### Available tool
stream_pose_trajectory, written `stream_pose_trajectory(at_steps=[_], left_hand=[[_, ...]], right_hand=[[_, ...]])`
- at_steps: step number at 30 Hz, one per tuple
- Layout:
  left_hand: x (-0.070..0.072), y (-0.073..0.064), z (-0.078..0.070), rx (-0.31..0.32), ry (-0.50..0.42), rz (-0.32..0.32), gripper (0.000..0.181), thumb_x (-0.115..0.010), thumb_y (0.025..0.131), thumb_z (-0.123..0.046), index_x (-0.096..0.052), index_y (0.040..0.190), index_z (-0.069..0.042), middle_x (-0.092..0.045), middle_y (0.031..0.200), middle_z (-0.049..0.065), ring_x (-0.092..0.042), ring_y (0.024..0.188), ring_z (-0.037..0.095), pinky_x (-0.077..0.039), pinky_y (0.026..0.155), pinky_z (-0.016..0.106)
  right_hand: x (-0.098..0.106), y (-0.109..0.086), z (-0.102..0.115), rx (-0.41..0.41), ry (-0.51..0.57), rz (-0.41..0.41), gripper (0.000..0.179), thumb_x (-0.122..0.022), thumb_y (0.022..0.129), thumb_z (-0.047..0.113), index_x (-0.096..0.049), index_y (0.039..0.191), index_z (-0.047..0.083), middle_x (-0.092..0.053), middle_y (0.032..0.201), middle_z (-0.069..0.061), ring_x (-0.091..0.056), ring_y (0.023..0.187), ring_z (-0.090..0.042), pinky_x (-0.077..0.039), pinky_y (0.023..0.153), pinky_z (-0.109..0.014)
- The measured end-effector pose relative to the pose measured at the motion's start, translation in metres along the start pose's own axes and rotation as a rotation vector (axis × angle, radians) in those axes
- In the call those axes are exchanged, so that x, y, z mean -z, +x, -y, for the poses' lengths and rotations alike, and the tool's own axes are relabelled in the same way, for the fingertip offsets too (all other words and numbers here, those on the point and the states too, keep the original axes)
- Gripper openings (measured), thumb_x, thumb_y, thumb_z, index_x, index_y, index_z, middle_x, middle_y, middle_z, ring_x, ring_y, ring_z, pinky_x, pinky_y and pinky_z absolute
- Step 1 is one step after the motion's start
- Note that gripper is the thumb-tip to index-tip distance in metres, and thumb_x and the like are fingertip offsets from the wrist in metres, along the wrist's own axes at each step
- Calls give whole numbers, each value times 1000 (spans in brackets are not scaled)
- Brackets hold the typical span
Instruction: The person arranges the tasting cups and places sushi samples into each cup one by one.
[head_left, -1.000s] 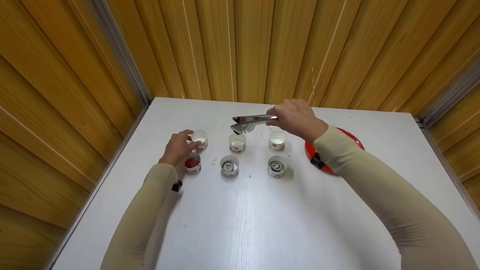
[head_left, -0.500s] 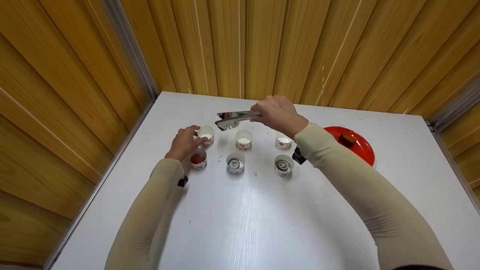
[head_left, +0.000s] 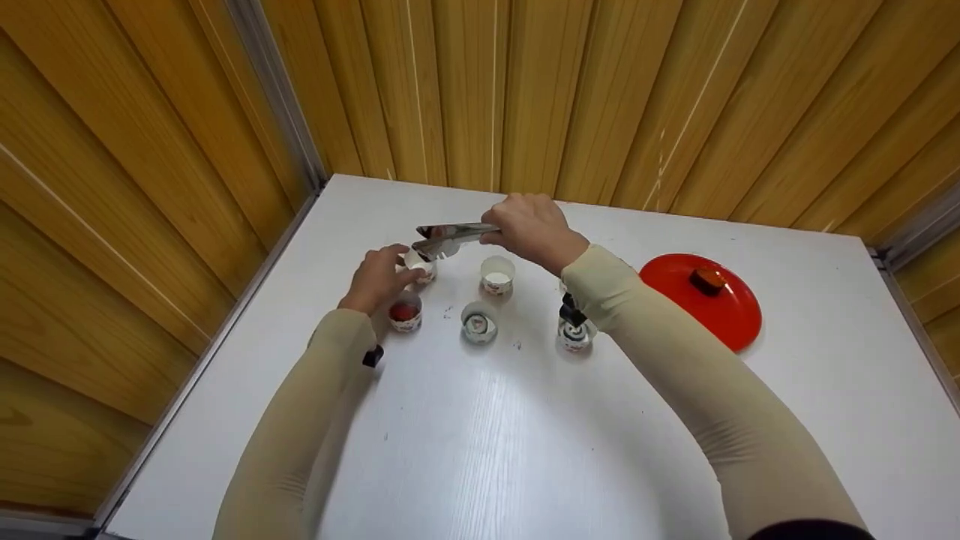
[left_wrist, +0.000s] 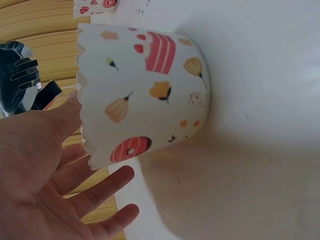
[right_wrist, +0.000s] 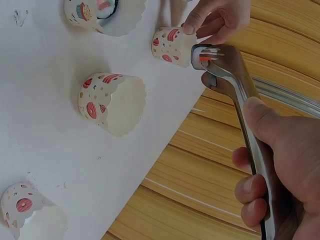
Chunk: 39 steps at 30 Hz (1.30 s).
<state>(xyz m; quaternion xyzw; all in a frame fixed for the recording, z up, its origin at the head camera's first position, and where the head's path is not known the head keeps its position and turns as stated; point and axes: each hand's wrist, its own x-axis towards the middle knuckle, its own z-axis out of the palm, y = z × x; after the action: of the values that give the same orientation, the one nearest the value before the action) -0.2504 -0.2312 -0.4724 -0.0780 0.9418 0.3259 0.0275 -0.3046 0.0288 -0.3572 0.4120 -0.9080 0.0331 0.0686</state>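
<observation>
My left hand (head_left: 376, 282) holds a printed paper baking cup (left_wrist: 140, 95) at the back left, thumb and fingers about its scalloped rim. My right hand (head_left: 529, 231) grips metal tongs (head_left: 459, 234), their tips over that cup's mouth. Between the tips is a sushi roll piece (right_wrist: 198, 56) with white rice, a dark wrap and an orange centre. In front of the held cup stands another cup (head_left: 406, 321) with something red inside. The front middle cup (head_left: 478, 336) and front right cup (head_left: 576, 345) each contain a sushi roll piece.
A bare-bottomed paper cup (head_left: 497, 286) stands at the back middle; the back right one is mostly behind my right arm. A red plate (head_left: 724, 322) at the right bears one dark-sided, orange-topped piece (head_left: 707, 281). Wood-patterned panels (head_left: 540, 97) border the white table (head_left: 480, 450).
My right hand has moved the tongs left, from above the back middle cup to over the back left one. The red plate has come out from behind my right arm. My left hand stays at its cup.
</observation>
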Motion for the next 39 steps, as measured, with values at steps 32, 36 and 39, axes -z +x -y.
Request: stream_pose_trajectory(at_steps=[32,36,39], left_hand=[[-9,3,-2,-35,-23,17,53,-73,97,-33,-59,141,-7,-64,132,14,-58,121,32,-47,104,50],[-10,3,-3,-31,-15,22,53,-72,98,-32,-58,143,-7,-64,132,15,-59,119,32,-48,103,49],[-11,3,-3,-23,-19,24,53,-73,97,-32,-59,142,-8,-64,132,15,-61,118,32,-49,102,49]], right_hand=[[-22,-1,4,-10,10,24,29,-75,95,39,-80,104,12,-77,90,-4,-64,69,-18,-52,61,-38],[-23,-3,1,-18,26,26,30,-74,95,39,-80,105,11,-77,90,-4,-62,67,-18,-50,59,-37],[-23,-5,-1,-35,23,39,30,-74,95,39,-80,105,12,-76,89,-4,-60,66,-18,-48,58,-36]])
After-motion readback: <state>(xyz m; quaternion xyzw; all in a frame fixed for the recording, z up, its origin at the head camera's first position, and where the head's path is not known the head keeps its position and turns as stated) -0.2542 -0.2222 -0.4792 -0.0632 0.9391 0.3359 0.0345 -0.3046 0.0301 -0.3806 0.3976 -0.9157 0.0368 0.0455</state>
